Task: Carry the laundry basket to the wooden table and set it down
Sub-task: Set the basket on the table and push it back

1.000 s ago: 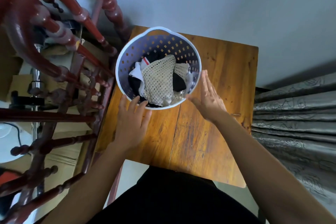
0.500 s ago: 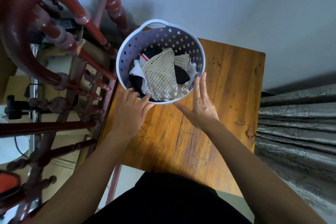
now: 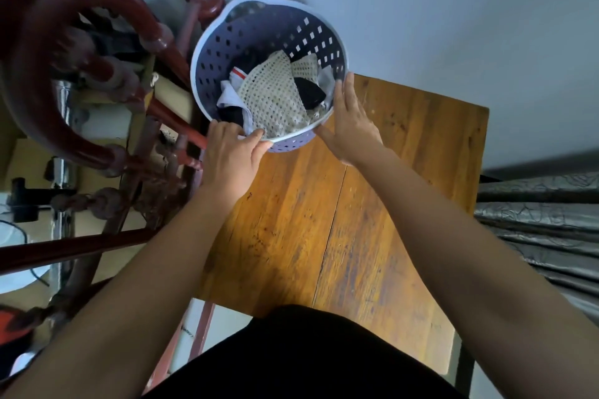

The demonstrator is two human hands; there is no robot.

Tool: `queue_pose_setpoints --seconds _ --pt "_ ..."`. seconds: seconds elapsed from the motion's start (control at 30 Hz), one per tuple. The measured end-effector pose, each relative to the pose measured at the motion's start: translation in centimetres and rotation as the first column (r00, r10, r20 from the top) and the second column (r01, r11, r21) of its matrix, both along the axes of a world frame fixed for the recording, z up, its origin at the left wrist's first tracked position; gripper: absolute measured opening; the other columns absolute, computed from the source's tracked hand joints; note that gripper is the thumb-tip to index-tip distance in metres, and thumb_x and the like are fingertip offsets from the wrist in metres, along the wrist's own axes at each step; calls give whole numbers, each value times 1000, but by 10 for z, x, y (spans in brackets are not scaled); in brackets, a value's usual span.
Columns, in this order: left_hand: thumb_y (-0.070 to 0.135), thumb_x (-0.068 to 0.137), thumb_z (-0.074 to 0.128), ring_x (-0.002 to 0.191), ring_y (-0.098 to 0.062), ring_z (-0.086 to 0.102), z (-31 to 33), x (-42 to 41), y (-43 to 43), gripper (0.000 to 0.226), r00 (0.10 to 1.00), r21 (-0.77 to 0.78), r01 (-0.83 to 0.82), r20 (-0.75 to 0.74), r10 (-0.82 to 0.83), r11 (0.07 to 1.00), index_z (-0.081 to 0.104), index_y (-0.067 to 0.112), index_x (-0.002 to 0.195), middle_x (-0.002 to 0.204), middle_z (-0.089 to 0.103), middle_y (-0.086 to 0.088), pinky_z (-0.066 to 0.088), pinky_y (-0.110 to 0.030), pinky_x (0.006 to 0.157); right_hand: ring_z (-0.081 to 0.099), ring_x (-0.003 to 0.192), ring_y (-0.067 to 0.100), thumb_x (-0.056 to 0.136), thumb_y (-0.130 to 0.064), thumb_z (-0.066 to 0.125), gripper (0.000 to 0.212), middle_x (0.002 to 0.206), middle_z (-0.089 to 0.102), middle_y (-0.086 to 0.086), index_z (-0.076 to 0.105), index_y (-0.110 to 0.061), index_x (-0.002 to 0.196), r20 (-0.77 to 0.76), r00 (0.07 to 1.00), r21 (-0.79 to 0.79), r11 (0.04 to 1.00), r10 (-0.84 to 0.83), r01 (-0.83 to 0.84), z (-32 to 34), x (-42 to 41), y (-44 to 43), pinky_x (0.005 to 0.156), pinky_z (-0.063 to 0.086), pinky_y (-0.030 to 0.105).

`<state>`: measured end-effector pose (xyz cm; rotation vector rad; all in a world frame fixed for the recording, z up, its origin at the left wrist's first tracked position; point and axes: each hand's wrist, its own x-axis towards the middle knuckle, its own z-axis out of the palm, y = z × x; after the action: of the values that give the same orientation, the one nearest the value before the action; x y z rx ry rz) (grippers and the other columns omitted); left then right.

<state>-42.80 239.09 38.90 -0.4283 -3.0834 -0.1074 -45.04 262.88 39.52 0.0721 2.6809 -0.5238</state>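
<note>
The laundry basket [image 3: 227,42] is round, lilac inside with a white rim and square holes. It holds a cream mesh cloth [image 3: 275,97] with white and black clothes. It stands at the far left corner of the wooden table [image 3: 405,172], tipped slightly away from me. My left hand [image 3: 231,159] curls its fingers and thumb over the near rim. My right hand [image 3: 351,126] lies against the right side of the basket, fingers straight along the rim and thumb on the outer wall.
Dark red turned-wood furniture [image 3: 97,74] crowds the left side, right against the basket and the table's left edge. A grey patterned curtain [image 3: 534,220] hangs to the right of the table. A pale wall [image 3: 421,10] stands behind the table's far edge.
Both hands, open and just off the basket a second ago, have moved forward onto its rim. The basket now sits farther toward the far left corner.
</note>
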Motion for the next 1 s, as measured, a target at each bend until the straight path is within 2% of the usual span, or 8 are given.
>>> queue_pose_setpoints --seconds 0.2,0.3,0.4,0.5,0.63,0.77,0.9,1.0 --pt "41 100 57 89 -45 60 -2 -14 1 44 1000 37 7 17 -8 999 79 8 119 85 66 -22 50 -59 92 5 165 30 103 -62 48 102 174 -31 4 -12 -11 168 23 1000 10 1000 -8 8 6 -13 0 124 30 56" --pt "45 102 49 99 -45 59 1 -9 2 52 996 39 -10 85 7 999 77 6 122 93 68 -24 47 -57 97 4 165 30 102 -63 49 103 174 -30 4 -11 -13 169 31 1000 6 1000 -2 2 7 -10 3 124 30 57" --pt "38 105 47 139 -47 46 4 1 2 50 984 86 -71 168 56 994 64 5 139 134 63 -31 37 -59 115 8 165 31 104 -57 49 97 176 -26 6 -11 -19 170 -1 1000 -8 1000 6 -6 9 4 1 121 34 58" --pt "33 107 47 158 -40 20 11 15 0 54 969 158 -165 208 130 974 45 7 154 166 30 -27 25 -56 125 12 165 30 108 -53 42 83 177 -21 7 -4 -24 171 -46 999 -25 1000 1 -2 10 27 -7 115 44 54" --pt "32 105 51 160 -39 11 11 33 -5 63 964 228 -187 228 134 956 33 5 160 170 18 -27 20 -54 127 15 164 30 109 -56 32 72 178 -16 8 -1 -34 170 -65 998 -1 1000 16 -16 10 49 -22 109 50 49" --pt "31 103 55 161 -34 1 7 38 -6 77 950 264 -154 303 70 952 16 8 165 174 4 -21 11 -46 130 9 165 27 108 -62 27 74 178 -16 7 -4 -34 169 -67 998 -31 999 -20 18 6 48 -25 115 44 49" --pt "20 99 63 159 -38 14 8 32 -9 69 968 282 -15 243 -56 959 34 4 160 170 20 -24 22 -53 126 9 165 28 100 -77 22 87 178 -15 4 0 -31 170 -50 992 -14 994 -113 113 7 24 -15 106 55 53" --pt "16 98 64 157 -40 23 11 27 -12 66 975 304 1 211 -68 953 39 0 157 166 33 -24 27 -57 124 12 165 28 99 -77 26 89 179 -13 4 4 -29 171 -27 994 -6 995 -102 101 11 14 -10 108 52 53"
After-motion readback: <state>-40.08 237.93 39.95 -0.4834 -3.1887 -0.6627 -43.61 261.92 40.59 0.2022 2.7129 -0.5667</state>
